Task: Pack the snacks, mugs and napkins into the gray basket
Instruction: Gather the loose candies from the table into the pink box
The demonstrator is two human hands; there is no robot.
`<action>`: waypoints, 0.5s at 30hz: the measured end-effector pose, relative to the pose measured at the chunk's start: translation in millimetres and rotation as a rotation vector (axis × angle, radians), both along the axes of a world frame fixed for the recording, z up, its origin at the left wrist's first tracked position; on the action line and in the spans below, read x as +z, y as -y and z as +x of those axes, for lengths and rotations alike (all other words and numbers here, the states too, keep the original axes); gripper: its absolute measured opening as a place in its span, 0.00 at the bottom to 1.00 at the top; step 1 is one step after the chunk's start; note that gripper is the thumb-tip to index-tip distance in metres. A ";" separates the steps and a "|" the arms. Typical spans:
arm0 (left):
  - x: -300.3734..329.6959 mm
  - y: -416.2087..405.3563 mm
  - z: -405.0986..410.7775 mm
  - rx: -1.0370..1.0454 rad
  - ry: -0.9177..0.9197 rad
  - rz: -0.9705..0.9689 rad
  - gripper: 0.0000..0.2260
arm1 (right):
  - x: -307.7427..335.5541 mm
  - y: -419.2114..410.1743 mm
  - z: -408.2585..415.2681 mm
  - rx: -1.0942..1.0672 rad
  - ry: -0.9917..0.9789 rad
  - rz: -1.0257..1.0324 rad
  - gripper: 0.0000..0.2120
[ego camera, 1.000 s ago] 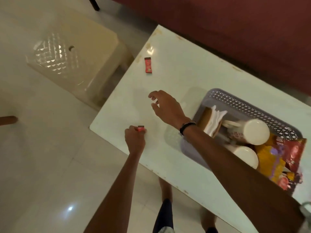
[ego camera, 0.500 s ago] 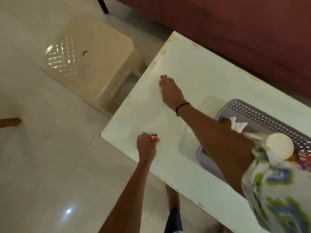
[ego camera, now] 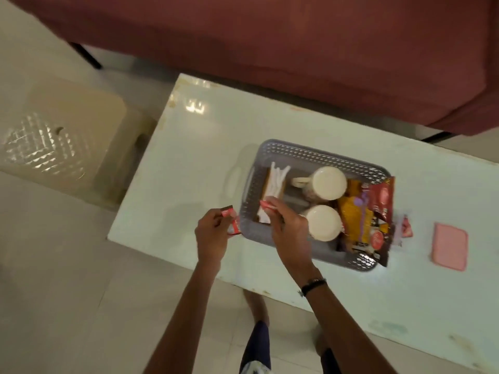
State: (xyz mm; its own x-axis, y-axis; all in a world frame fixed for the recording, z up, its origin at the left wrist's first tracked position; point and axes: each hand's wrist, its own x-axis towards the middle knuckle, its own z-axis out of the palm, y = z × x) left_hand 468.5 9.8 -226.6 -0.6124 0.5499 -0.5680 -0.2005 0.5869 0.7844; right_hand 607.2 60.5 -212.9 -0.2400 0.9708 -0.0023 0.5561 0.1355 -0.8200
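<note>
The gray basket stands on the white table. Inside are white napkins in a brown holder at its left end, two white mugs in the middle, and snack packets at its right end. My right hand hovers over the basket's near left corner, pinching a small red sachet. My left hand is just left of the basket, holding small red sachets.
A pink flat pad and a small red packet lie on the table right of the basket. A beige plastic stool stands on the floor left of the table. A maroon sofa runs behind the table.
My right hand reached to the table's far left, took the red sachet lying there and came back over the basket. My left hand kept its sachet and moved beside the basket.
</note>
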 end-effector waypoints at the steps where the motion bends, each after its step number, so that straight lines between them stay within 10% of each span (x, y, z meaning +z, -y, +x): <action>1: 9.1 -8.1 25.6 -0.050 -0.007 0.022 0.02 | 7.3 -1.6 22.9 -0.069 -0.007 0.050 0.09; 15: 30.5 -94.3 329.8 -0.569 -0.224 0.183 0.07 | 7.0 -9.8 315.1 -0.636 0.036 -0.041 0.07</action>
State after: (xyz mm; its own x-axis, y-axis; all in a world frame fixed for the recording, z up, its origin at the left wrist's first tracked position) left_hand 798.3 104.1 -196.1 -0.2890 0.9000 -0.3264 0.2837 0.4061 0.8687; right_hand 922.2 70.3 -205.9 0.3839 0.9225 -0.0394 0.5449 -0.2608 -0.7969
